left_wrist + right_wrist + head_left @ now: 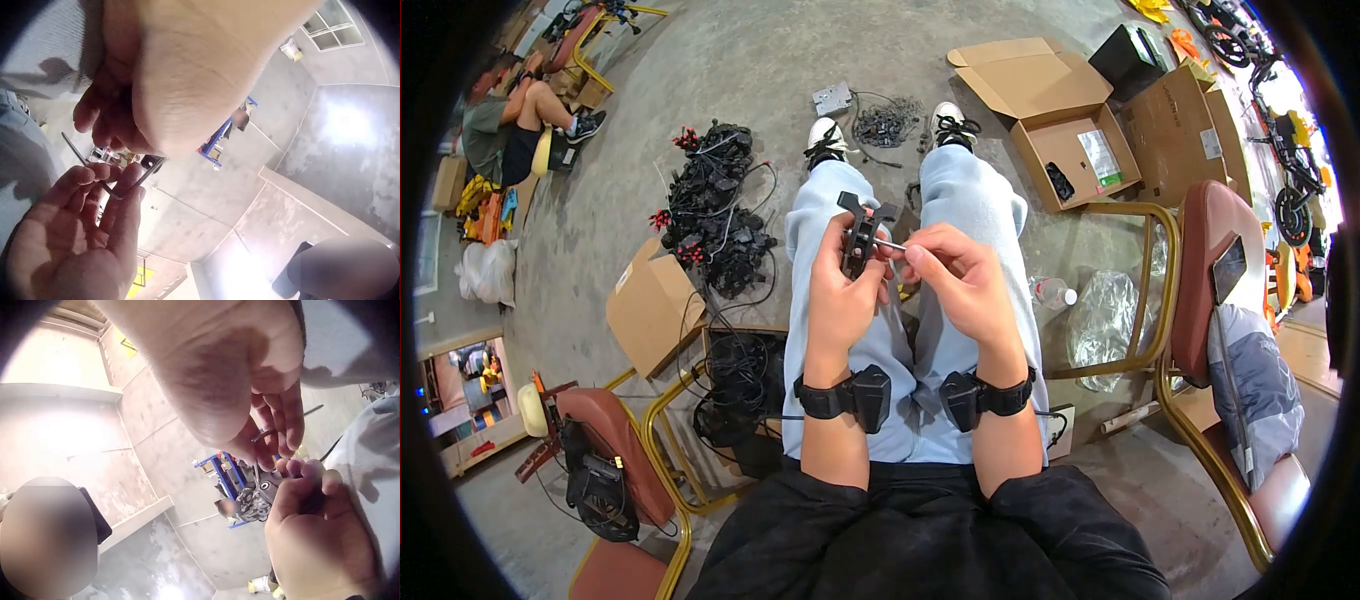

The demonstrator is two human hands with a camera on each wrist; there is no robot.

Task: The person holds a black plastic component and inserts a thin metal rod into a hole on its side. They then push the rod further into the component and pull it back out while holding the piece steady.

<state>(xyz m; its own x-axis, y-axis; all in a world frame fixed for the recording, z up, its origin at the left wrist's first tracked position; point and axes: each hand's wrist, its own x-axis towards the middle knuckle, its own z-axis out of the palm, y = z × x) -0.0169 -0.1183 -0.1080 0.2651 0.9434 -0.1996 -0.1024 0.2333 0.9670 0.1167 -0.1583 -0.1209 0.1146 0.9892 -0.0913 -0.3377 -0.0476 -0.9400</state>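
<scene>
The left hand (843, 312) has its fingers and thumb curled round a black part (861, 242), holding it up over the person's light blue trousers (972, 200), nearer the left leg. The right hand (972, 292) is closed in a pinch, thumb against fingers, on a thin metal rod (889, 245) that runs across to the side of the part facing it. From the left wrist you can see the rod is bent, with one arm poking out past the fingertips.

The part is dark and chunky, with two prongs spreading at its top end; the right wrist view catches a ringed round spot on it. Whether the rod's tip sits inside a hole I can't tell. The left fingers cover a good deal of the part, and in the left wrist view the heel of that hand blocks it. The right fingers hide the rod's middle.
</scene>
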